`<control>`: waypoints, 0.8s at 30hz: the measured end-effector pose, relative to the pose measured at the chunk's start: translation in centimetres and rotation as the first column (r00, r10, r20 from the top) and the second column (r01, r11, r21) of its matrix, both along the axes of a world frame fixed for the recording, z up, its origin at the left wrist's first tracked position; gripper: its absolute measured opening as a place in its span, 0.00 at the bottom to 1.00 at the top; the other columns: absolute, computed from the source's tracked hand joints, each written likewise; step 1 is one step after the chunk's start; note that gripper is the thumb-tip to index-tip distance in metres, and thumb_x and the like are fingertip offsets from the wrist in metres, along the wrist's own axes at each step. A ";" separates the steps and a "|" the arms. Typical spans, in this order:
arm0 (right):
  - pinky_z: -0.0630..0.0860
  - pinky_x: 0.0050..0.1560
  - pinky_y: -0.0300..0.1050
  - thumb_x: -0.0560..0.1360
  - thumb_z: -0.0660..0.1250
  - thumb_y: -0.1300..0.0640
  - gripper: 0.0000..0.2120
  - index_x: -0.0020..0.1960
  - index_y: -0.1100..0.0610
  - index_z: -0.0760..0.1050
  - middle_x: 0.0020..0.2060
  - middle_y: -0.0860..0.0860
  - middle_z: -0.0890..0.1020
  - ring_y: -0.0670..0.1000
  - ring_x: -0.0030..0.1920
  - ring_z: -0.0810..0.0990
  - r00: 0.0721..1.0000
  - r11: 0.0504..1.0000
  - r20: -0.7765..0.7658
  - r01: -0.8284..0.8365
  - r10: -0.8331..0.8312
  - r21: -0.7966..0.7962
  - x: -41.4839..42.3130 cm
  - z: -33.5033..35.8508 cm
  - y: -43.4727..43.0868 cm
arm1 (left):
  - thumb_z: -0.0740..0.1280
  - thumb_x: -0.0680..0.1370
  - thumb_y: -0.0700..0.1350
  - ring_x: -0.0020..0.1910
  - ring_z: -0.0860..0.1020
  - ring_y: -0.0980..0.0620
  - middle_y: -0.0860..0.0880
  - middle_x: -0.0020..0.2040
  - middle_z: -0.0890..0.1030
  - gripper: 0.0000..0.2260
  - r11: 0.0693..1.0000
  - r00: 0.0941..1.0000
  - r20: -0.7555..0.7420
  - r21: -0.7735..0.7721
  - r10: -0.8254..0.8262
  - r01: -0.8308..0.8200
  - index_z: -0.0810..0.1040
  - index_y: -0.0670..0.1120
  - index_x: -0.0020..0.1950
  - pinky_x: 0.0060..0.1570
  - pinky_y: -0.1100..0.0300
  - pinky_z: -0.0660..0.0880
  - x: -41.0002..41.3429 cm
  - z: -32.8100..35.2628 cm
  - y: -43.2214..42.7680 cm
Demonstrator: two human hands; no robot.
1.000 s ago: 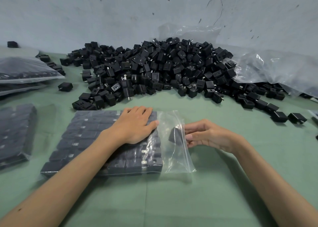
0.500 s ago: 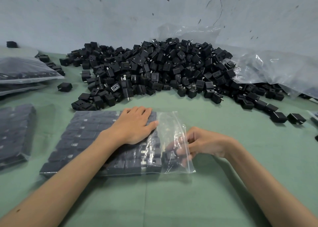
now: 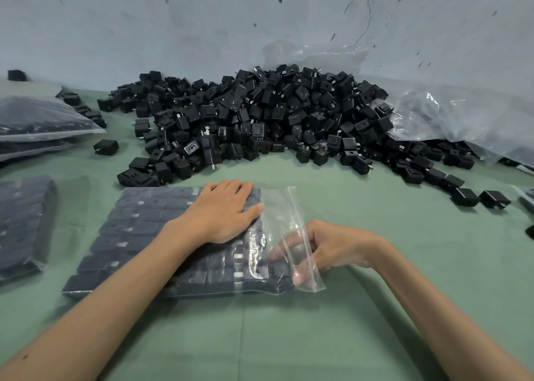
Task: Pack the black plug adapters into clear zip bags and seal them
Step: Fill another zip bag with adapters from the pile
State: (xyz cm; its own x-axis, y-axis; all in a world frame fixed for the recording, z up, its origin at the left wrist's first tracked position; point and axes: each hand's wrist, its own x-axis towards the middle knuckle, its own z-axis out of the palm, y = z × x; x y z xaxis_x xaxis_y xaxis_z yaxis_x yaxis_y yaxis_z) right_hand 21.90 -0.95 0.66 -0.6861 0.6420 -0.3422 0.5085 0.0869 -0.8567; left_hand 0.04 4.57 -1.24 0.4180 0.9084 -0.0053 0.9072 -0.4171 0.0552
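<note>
1. Two hands work one clear zip bag (image 3: 277, 207) lying flat on the green bench (image 3: 318, 337): the left hand (image 3: 222, 213) is spread palm-down on the packed adapters (image 3: 150, 227) inside it, and the right hand (image 3: 323, 247) has its fingers (image 3: 281, 255) pushed in through the bag's open mouth, curled loosely against the last row (whether they pinch an adapter, I cannot tell through the film).
2. Rows of adapters fill the zip bag edge to edge; the exact count is not readable under the forearm.
3. One large loose pile of black plug adapters (image 3: 260, 120), far too many to count, lies beyond the zip bag against the wall (image 3: 173, 19).
4. Two stray adapters (image 3: 479, 198) sit to the right of the zip bag, well apart from it, and one single adapter (image 3: 106, 146) lies beyond it to the left.
5. Three filled bags are left of the zip bag: one (image 3: 23, 224) near it and two stacked (image 3: 43, 120) farther back.
6. One crumpled plastic sheet (image 3: 462, 114) drapes the pile's right side.
</note>
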 end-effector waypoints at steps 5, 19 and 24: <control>0.74 0.46 0.32 0.67 0.77 0.56 0.18 0.53 0.41 0.82 0.46 0.43 0.84 0.42 0.45 0.82 1.000 1.000 -0.010 -0.015 0.015 0.021 0.2 0.2 -0.2 | 0.41 0.76 0.64 0.72 0.60 0.50 0.49 0.74 0.62 0.34 1.000 1.000 0.003 0.002 0.004 -0.004 0.54 0.48 0.77 0.68 0.52 0.54 0.0 -0.1 0.0; 0.70 0.35 0.34 0.74 0.71 0.54 0.05 0.48 0.48 0.85 0.37 0.46 0.83 0.45 0.35 0.72 0.997 0.997 -0.022 0.077 -0.076 0.019 1.0 0.8 -0.1 | 0.43 0.78 0.63 0.71 0.61 0.50 0.49 0.73 0.63 0.31 1.000 1.000 0.007 0.007 0.003 -0.003 0.55 0.47 0.77 0.68 0.52 0.55 0.0 0.0 -0.1; 0.73 0.39 0.34 0.73 0.72 0.59 0.06 0.45 0.49 0.84 0.44 0.54 0.85 0.46 0.39 0.78 0.995 0.994 -0.029 0.094 -0.092 0.048 0.7 0.6 0.0 | 0.43 0.79 0.63 0.72 0.60 0.50 0.49 0.74 0.62 0.31 1.000 1.000 0.002 0.007 0.004 -0.004 0.54 0.47 0.77 0.68 0.52 0.54 0.1 0.0 0.0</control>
